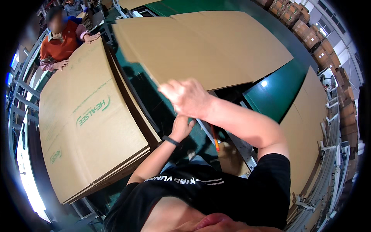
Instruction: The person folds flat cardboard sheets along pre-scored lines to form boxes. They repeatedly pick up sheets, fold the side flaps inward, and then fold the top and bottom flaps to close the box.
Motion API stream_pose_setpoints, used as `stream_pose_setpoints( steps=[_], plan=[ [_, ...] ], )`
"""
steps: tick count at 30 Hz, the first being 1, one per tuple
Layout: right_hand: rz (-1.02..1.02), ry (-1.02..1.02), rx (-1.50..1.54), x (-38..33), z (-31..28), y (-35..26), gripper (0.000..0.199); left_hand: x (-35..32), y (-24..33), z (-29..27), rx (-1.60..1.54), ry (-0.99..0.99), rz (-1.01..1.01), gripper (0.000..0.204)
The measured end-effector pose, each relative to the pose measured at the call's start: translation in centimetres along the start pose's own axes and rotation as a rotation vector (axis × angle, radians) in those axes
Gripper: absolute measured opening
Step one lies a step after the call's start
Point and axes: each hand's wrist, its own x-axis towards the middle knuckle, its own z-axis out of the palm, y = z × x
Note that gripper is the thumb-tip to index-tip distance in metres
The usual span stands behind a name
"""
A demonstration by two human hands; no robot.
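Observation:
A large flat brown cardboard sheet (pixel 216 50) with fold lines lies across the green surface in front of me. My right hand (pixel 187 96) is closed at the sheet's near-left corner, slightly blurred, and appears to grip its edge. Just below it is my left hand (pixel 181 127), with a dark band on the wrist. Its thumb shows, while the other fingers are mostly hidden behind my right hand. To my left is a stack of flat cardboard (pixel 85 127) with green print on its top sheet.
A person (pixel 63 42) in an orange-red vest stands at the far left, both hands on the stack. More cardboard (pixel 305 131) lies at right beside a metal rail (pixel 322 185). A green conveyor belt (pixel 270 92) runs under the sheet. Piled brown cartons (pixel 320 50) line the far right.

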Motion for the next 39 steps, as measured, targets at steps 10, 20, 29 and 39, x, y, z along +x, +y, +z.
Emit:
stream_pose_setpoints(
  steps=[10,20,29,39],
  plan=[
    [0.704,1.146,0.356,-14.0,-21.1,24.6,0.036,1.1,-6.6,13.7,-1.748,-0.147,-0.719,0.045],
    [1.518,0.805,0.906,-45.3,24.0,30.0,0.055,1.7,-17.2,12.9,-1.127,0.427,-0.528,0.033],
    [1.487,0.862,1.881,-42.9,22.0,25.4,0.042,-2.1,-3.9,-3.9,-0.888,0.497,-0.600,0.024],
    [0.972,0.778,2.044,-31.9,11.2,7.3,0.036,-23.2,6.2,-18.2,-0.866,0.672,-0.377,0.029]
  ],
)
